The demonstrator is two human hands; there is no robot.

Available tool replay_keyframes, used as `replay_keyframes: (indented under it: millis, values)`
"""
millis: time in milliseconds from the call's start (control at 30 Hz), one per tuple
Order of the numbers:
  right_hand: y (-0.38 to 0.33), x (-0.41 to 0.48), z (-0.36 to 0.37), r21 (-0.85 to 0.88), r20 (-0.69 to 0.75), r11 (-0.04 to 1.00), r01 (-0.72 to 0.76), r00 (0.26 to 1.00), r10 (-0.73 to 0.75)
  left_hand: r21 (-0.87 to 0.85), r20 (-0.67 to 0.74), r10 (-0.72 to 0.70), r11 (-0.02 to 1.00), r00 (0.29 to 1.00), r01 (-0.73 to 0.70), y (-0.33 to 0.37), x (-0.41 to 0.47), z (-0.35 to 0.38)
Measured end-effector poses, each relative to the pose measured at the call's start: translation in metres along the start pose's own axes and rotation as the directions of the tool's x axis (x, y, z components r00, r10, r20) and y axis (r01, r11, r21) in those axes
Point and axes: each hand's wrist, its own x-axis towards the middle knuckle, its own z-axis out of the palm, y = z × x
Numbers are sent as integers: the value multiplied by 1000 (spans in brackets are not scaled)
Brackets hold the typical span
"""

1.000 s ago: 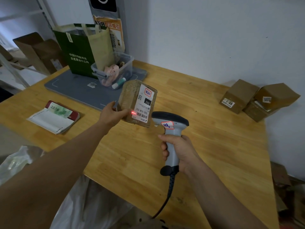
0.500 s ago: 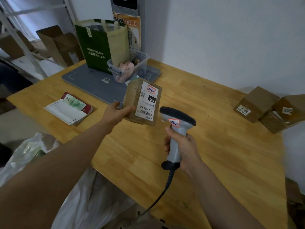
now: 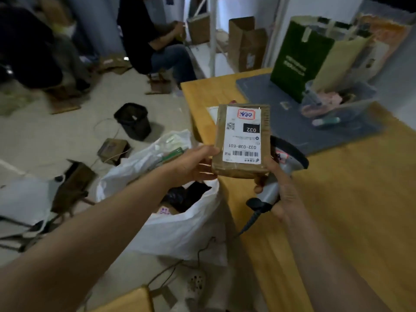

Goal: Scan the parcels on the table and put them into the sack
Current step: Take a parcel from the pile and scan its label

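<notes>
Spreading across the right of the view, the wooden surface ends at an edge beside which the white sack stands on the floor, its mouth open and dark items and a box already inside. The parcel is in the air, above that edge and just beyond the sack's mouth, with its printed label facing up. It is a flat, taped cardboard packet that looks light and stiff; the glossy tape may be a little slick, so a hold across its edge, thumb on top and fingers beneath, seems safest. The left hand holds it just so at the lower left corner. The grey scanner sits partly behind the parcel, its handle wrapped by the right hand, whose thumb reaches the parcel's lower right corner.
</notes>
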Motion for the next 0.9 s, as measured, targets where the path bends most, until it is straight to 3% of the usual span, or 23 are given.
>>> replay_keyframes:
  millis: [67,133,167,233,267,300,367,433,500,600,800,900]
  values:
    - [13,11,32,-107,32,994,-36,999,40,-43,-50,-1,999,999,-1,-9,-12,-42]
    - [26,23,65,-218,-3,976,-8,1000,8,-45,-204,22,998,979,-32,-14,-24,-85]
    - [32,29,80,-299,-16,954,12,1000,-18,16,-332,38,999,942,-35,-17,-28,-108]
    - [41,43,109,-472,-3,880,52,998,-60,297,-588,129,953,798,65,-30,-28,-160]
    - [46,50,121,-546,21,835,70,997,-70,448,-643,173,875,746,183,-39,-26,-186]
    - [51,58,132,-631,46,770,92,996,-82,568,-636,176,766,752,301,-48,-22,-208]
    - [62,72,153,-815,73,569,112,993,-91,735,-583,50,459,811,500,-70,-9,-239]
    - [73,85,169,-915,109,386,120,993,-50,791,-599,-27,136,800,597,-93,7,-255]
    - [85,96,178,-953,141,272,135,990,3,768,-640,-26,21,768,641,-110,26,-270]
    - [104,112,185,-973,174,159,168,984,28,735,-667,-60,105,742,670,-116,47,-290]
    - [124,120,213,-950,290,-61,308,936,200,541,-735,-31,576,678,612,-108,54,-360]
    - [137,116,234,-896,338,-169,412,877,342,445,-745,-21,729,667,520,-110,44,-374]
